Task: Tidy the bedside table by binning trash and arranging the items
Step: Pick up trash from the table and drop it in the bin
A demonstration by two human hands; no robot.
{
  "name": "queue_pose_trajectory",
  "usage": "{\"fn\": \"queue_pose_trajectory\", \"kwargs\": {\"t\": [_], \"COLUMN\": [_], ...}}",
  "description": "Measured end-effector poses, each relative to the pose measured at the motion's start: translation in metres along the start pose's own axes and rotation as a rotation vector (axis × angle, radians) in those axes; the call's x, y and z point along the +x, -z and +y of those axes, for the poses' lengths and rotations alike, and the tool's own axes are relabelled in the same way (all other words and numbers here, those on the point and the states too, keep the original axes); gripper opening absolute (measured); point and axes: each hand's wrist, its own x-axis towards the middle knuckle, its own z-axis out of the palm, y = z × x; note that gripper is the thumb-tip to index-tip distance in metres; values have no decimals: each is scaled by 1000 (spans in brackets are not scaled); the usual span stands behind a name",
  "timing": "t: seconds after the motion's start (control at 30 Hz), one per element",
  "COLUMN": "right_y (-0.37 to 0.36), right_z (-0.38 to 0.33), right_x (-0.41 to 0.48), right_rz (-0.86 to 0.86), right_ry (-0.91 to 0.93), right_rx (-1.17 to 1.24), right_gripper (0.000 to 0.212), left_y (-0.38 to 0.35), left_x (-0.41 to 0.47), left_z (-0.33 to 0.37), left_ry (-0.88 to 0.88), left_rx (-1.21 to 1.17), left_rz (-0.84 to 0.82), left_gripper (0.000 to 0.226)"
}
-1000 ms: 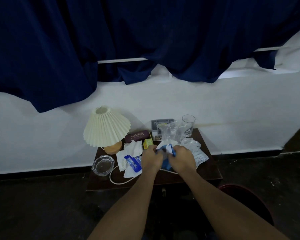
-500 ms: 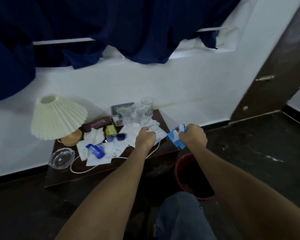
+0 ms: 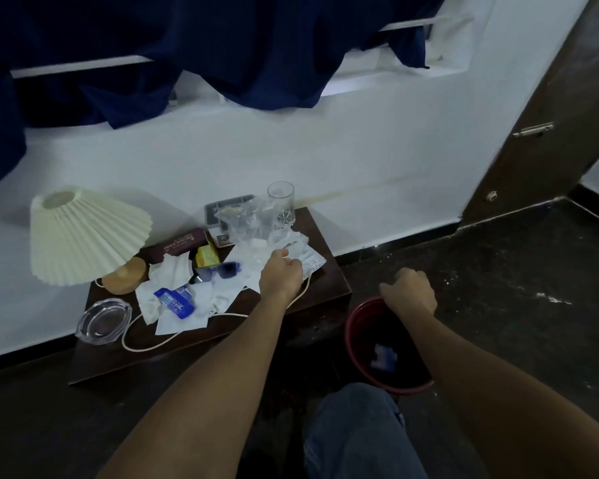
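Observation:
The dark wooden bedside table (image 3: 322, 292) is littered with crumpled white tissues (image 3: 173, 271), a blue wrapper (image 3: 174, 300), blue sunglasses (image 3: 218, 272), a yellow box (image 3: 207, 255), a maroon glasses case (image 3: 173, 244), clear plastic wrap (image 3: 246, 223) and a printed white wrapper (image 3: 308, 261). My left hand (image 3: 280, 275) rests on the white wrappers at the table's right side, fingers curled onto them. My right hand (image 3: 408, 292) hovers over the red bin (image 3: 355, 323), fingers loosely curled and holding nothing. A blue wrapper (image 3: 384, 356) lies inside the bin.
A pleated cream lamp (image 3: 83, 236) stands at the table's left, its cord (image 3: 146, 345) looping along the front. A glass ashtray (image 3: 103, 321), a drinking glass (image 3: 281, 205) and a grey tray (image 3: 222, 210) also sit there. My knee (image 3: 357, 430) is below the bin. A dark door (image 3: 550, 126) stands right.
My right hand carried the blue wrapper from the table to above the bin and let it go; it now lies inside. My left hand stayed on the white wrappers.

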Motion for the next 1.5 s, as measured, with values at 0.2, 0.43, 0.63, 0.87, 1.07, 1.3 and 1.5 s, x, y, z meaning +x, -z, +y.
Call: {"fn": "queue_pose_trajectory", "kwargs": {"t": [0.2,0.43,0.63,0.87,1.07,1.3,1.5], "right_y": [-5,-40,-76,-100,-101,-59,-25], "right_z": [-78,-148,-175,-194,-194,-184,-161], "right_x": [-21,-32,-28,-13,-12,-24,-43], "right_rz": [-16,-141,-181,-92,-39,190,311], "right_ry": [222,306,358,443,496,582,909], "right_rx": [80,167,23,-174,-102,138,193], "right_gripper": [17,54,86,43,26,26,13], "left_y": [25,56,55,52,54,61,71], "left_x": [3,21,45,67,71,56,35], "left_z": [-13,-36,-51,-64,-65,-37,-8], "left_ry": [19,61,97,127,172,348,285], "left_rx": [20,7,-78,-130,-196,-662,-940], "left_rz": [62,86,29,44,53,106,-13], "left_gripper": [46,46,47,46,46,64,51]}}
